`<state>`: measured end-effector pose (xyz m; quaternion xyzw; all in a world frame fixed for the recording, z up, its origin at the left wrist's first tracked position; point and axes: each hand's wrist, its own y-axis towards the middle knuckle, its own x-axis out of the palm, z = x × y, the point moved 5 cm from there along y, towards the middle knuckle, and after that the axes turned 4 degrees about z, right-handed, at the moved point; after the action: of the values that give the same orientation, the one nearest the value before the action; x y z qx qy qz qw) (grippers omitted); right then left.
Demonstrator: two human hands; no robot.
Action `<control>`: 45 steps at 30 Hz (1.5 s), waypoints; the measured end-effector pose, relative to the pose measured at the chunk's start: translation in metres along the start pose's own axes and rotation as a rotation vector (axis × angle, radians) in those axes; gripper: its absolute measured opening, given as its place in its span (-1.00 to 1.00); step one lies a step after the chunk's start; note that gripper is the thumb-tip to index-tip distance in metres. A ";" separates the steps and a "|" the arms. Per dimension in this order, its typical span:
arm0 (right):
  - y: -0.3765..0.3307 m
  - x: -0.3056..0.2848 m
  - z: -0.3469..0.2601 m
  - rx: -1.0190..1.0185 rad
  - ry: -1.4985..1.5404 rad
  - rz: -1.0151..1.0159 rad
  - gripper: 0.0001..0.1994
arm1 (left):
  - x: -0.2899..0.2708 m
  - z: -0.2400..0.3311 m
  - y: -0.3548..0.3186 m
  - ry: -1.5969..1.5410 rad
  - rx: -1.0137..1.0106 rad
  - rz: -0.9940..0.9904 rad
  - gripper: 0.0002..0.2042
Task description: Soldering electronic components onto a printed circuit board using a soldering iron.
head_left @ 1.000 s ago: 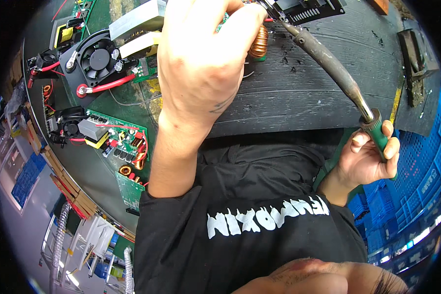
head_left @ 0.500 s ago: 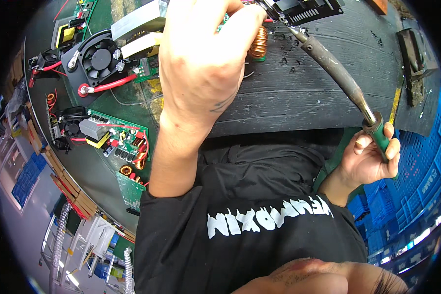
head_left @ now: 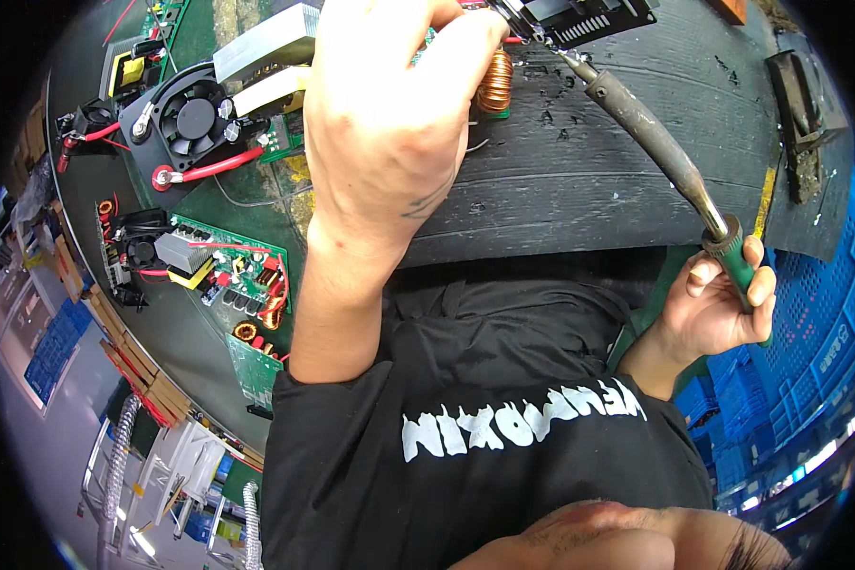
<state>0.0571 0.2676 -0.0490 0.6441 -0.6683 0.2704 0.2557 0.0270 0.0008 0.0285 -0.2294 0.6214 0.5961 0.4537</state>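
My right hand (head_left: 717,299) is closed round the green handle of a soldering iron (head_left: 646,133). The iron's tip rests at the lower left corner of a black slotted panel (head_left: 594,21) at the top edge. My left hand (head_left: 394,100) reaches up beside that panel with fingers curled closed; what they grip is hidden behind the hand and cut off by the frame. A copper-wound coil (head_left: 495,84) on a bit of green board shows just right of the left hand. A thin grey wire (head_left: 266,201) passes under my left wrist.
A unit with a black fan (head_left: 192,116), heatsink and red cables lies to the left. Below it is a populated green circuit board (head_left: 242,266). A black soldering iron stand (head_left: 803,104) sits at the far right, above blue crates (head_left: 817,294). A scored black mat (head_left: 560,190) covers the bench.
My left hand, the coil and the black panel have shifted slightly left. The soldering iron has stayed almost still, its tip still at the panel's corner.
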 end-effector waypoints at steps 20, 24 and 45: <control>0.001 -0.003 0.000 -0.009 0.019 0.007 -0.74 | 0.004 -0.003 -0.002 -0.012 0.012 0.008 -0.83; 0.001 -0.003 -0.001 -0.005 0.024 0.011 -0.74 | 0.008 -0.007 -0.005 -0.066 0.006 0.050 -0.83; 0.001 -0.005 -0.006 -0.008 0.018 0.001 -0.74 | -0.002 -0.030 -0.003 -0.285 -0.516 0.135 -0.85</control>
<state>0.0558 0.2753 -0.0479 0.6402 -0.6675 0.2734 0.2641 0.0217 -0.0290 0.0252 -0.2093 0.3935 0.7892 0.4225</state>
